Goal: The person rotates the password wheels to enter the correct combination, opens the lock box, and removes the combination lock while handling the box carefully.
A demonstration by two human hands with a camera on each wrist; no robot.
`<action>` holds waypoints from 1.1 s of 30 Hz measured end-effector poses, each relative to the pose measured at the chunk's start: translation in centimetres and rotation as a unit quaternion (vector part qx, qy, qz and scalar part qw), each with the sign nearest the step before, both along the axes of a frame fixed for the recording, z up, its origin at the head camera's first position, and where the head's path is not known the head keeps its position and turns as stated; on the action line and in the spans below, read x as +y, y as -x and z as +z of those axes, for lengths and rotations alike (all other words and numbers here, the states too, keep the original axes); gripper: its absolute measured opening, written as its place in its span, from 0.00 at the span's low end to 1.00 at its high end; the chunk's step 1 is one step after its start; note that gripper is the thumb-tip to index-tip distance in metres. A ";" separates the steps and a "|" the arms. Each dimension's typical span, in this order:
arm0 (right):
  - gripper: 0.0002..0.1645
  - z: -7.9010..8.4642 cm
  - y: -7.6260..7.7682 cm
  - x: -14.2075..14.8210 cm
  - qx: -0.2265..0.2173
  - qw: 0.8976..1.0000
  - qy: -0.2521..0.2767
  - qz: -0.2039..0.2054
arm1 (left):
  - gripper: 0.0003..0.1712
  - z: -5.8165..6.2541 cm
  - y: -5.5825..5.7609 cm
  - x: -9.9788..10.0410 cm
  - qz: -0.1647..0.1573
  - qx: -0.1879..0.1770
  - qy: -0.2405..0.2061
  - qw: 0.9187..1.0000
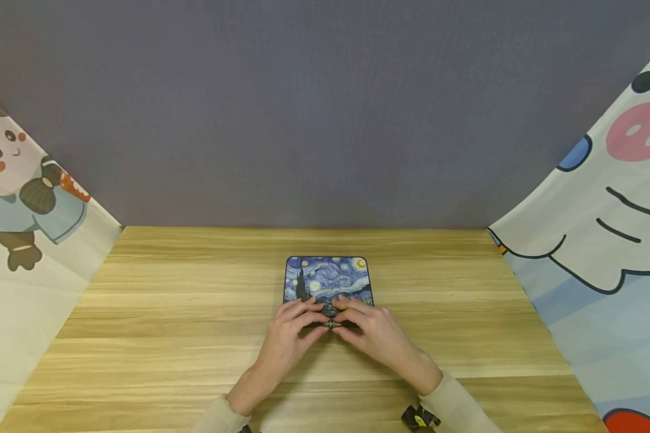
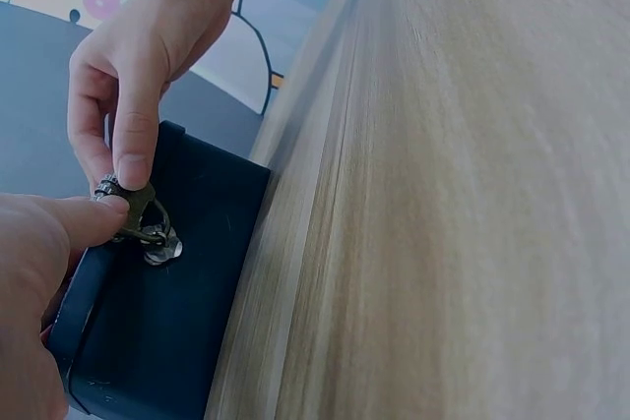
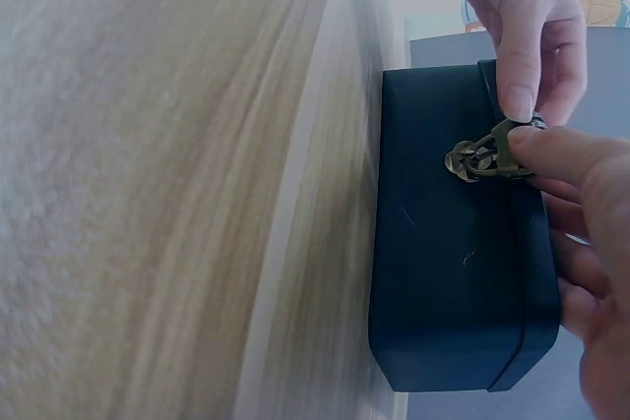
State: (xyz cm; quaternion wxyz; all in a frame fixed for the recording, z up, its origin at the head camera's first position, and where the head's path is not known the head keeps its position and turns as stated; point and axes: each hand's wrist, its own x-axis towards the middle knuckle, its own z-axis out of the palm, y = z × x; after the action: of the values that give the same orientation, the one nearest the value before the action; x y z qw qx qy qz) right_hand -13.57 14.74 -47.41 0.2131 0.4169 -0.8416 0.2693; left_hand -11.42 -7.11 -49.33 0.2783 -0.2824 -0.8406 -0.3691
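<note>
A dark box [image 3: 443, 272] with a swirling blue night-sky painting on its lid [image 1: 327, 273] sits on the table, its front side facing me. An antique-bronze padlock [image 3: 505, 150] with ridged dials at one end hangs by its shackle from the metal clasp [image 2: 162, 246] on that side. My left hand [image 1: 289, 334] pinches the padlock from the left, thumb in front. From the right, my right hand [image 1: 376, 334] pinches it too, its thumb close to the left one. Fingers of both hands reach over the lid's front edge. The dial markings are too small to read.
Wood-grain tabletop [image 1: 184, 325] surrounds the box. Behind it rises a grey partition [image 1: 325, 120]. Cartoon-printed cloths hang at the left [image 1: 49, 240] and right [image 1: 590, 240]. A black strap with a yellow mark [image 1: 419, 416] is beside the right sleeve.
</note>
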 end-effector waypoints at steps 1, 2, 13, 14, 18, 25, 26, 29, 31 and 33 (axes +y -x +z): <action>0.14 0.0 0.0 0.0 0.001 1.000 0.000 0.000 | 0.16 0.0 0.0 0.0 0.000 -0.001 0.000 1.000; 0.14 0.0 0.0 0.0 0.002 1.000 0.000 -0.001 | 0.16 0.0 0.0 0.0 0.000 -0.002 0.000 1.000; 0.14 -0.1 0.1 0.0 0.003 1.000 0.005 0.003 | 0.15 0.0 0.0 0.0 -0.001 -0.004 0.000 1.000; 0.14 -0.1 0.1 0.0 0.003 1.000 0.004 0.003 | 0.15 0.0 0.0 0.0 -0.001 -0.003 0.000 1.000; 0.14 0.0 0.1 0.0 0.001 1.000 0.005 0.004 | 0.15 -0.1 0.0 0.0 -0.002 -0.002 -0.002 1.000; 0.14 -0.1 0.1 0.0 0.001 1.000 0.006 0.004 | 0.15 0.0 0.0 0.0 -0.001 -0.001 -0.002 1.000; 0.14 -0.1 0.1 0.0 0.001 1.000 0.005 0.003 | 0.15 0.0 0.0 0.0 -0.001 -0.001 -0.001 1.000; 0.13 -0.1 0.1 0.0 -0.005 1.000 0.003 0.001 | 0.15 0.0 0.0 0.0 -0.001 -0.002 0.000 1.000; 0.13 -0.1 0.1 0.0 -0.007 1.000 0.001 0.001 | 0.15 0.0 0.0 0.0 -0.001 -0.003 0.001 1.000; 0.13 -0.1 0.1 0.0 -0.009 1.000 0.000 0.000 | 0.15 0.0 0.0 0.0 0.000 -0.003 0.001 1.000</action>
State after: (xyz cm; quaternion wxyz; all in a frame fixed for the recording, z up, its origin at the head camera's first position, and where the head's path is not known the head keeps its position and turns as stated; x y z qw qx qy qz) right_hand -13.65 14.75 -47.55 0.2057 0.4146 -0.8434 0.2729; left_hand -11.41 -7.13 -49.35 0.2748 -0.2819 -0.8419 -0.3689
